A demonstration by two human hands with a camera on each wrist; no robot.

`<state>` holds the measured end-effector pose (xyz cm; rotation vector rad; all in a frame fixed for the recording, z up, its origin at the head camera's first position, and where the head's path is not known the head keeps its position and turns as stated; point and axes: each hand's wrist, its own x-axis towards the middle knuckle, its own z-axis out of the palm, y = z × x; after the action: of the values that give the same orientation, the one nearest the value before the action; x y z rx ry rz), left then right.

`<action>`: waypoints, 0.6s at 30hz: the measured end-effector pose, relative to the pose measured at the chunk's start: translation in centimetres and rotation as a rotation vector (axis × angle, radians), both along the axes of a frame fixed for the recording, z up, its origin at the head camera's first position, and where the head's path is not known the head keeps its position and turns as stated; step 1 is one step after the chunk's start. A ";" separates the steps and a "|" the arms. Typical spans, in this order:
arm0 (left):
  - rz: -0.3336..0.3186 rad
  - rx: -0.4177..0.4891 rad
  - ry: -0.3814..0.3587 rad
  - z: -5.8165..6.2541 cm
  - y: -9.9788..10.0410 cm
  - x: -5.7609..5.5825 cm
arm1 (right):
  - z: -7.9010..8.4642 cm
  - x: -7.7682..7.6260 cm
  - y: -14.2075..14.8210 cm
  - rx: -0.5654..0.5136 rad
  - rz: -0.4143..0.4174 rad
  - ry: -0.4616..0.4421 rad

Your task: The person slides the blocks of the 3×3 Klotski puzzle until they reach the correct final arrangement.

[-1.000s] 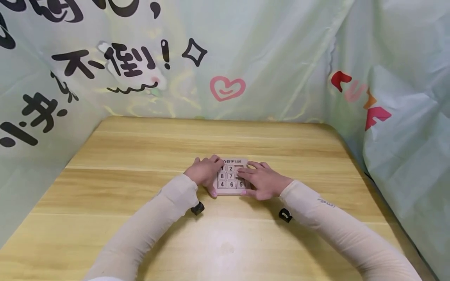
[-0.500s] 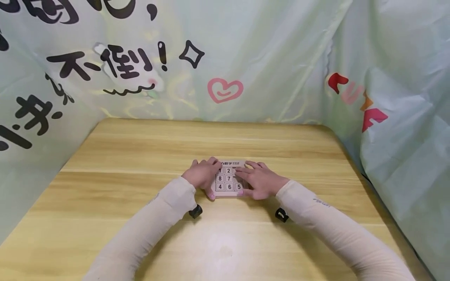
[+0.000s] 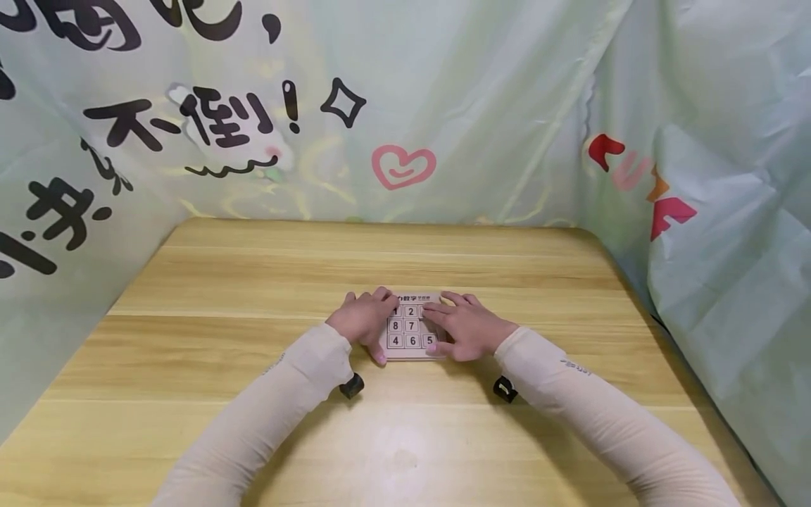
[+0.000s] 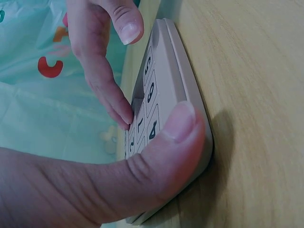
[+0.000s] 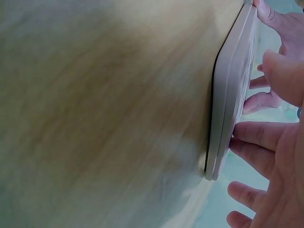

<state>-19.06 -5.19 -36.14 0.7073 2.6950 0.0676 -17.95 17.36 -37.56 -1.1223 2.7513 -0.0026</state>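
A pale pinkish number slide puzzle (image 3: 412, 326) lies flat on the wooden table, rows of numbered tiles facing up. My left hand (image 3: 361, 318) grips its left side, with the thumb (image 4: 166, 147) at the near corner and fingers at the far left edge. Over the right side, my right hand (image 3: 470, 328) has its fingers extended, fingertips on the top-right tile, whose number they cover. A recessed slot shows below that tile, above the 5. In the right wrist view those fingers (image 5: 259, 135) touch the puzzle's face, while the thumb hovers by the near right corner.
The wooden table (image 3: 405, 436) stretches around the puzzle on all sides. Light green printed curtains (image 3: 494, 105) hang behind it and along both sides. Small black wrist devices (image 3: 505, 389) sit under both beige sleeves (image 3: 589, 401).
My right fingers have pushed the right-column tile away from me, from the middle row into the top row; the slot is now in the middle row. My left hand keeps its grip.
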 end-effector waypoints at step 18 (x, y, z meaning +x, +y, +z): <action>0.010 0.004 -0.010 -0.2 0.1 -0.3 | 0.4 1.4 -1.1 0.010 0.055 -0.052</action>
<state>-19.36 -5.11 -36.38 0.6924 2.6895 0.0795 -16.50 16.29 -37.16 -1.1780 2.6715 -0.0108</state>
